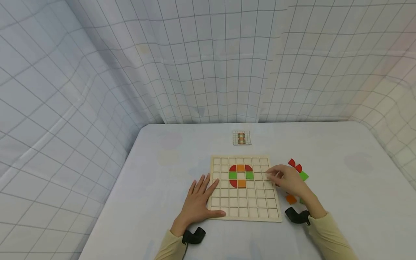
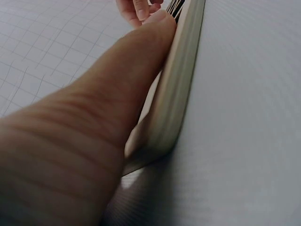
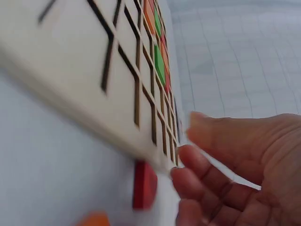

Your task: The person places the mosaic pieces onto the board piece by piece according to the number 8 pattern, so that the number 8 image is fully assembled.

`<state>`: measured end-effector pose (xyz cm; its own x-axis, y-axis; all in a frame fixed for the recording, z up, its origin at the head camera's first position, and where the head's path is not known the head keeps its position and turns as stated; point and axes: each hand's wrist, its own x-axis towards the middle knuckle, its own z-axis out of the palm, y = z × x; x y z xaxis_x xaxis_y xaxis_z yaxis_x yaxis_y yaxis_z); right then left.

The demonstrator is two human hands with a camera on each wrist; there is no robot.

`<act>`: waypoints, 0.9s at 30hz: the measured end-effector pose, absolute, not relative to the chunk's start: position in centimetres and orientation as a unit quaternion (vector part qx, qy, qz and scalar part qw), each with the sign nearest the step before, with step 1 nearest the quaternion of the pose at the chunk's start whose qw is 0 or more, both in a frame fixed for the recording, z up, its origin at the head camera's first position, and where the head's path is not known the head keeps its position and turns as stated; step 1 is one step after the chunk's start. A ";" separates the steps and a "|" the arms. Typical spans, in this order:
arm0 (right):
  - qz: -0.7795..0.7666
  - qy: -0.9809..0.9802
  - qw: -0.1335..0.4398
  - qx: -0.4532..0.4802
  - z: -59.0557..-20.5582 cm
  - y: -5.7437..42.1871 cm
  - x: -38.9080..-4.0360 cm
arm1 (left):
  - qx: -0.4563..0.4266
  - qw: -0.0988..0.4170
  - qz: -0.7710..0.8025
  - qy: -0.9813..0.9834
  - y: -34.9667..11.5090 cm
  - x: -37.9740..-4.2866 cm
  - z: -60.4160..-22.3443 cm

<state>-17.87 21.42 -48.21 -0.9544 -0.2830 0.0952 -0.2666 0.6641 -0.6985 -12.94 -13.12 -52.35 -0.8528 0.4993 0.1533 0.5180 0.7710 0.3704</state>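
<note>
A square wooden grid board point(image 1: 227, 202) lies on the table, with red quarter-round tiles point(image 1: 233, 183), orange square tiles point(image 1: 242, 183) and green square tiles point(image 1: 249, 175) set in a ring in its upper middle cells. My left hand point(image 1: 196, 206) rests on the board's left edge, fingers spread and thumb along the near-left corner. Over the right edge hovers my right hand point(image 1: 290, 180), its fingers loosely bent. In the right wrist view a gap shows between thumb and fingertips, with no tile visible there. A loose red tile point(image 3: 144, 184) lies beside the board, below this hand.
Right of the board lie loose tiles: red ones point(image 1: 291, 163), a green one point(image 1: 303, 176) and an orange one point(image 1: 291, 199), some partly hidden by the right hand. Behind the board lies a small pattern card point(image 1: 241, 138). Gridded white curtains point(image 1: 214, 72) hang around the table.
</note>
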 end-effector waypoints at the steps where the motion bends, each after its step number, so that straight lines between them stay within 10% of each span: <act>1: -0.378 0.914 0.020 -0.148 -48.1 22.0 -17.8 | -0.271 0.024 -0.205 -0.940 -13.1 -12.9 -52.4; 27: -0.340 0.926 0.058 -0.152 -48.2 24.4 -16.8 | -0.257 0.015 -0.200 -0.945 -13.0 -12.8 -52.5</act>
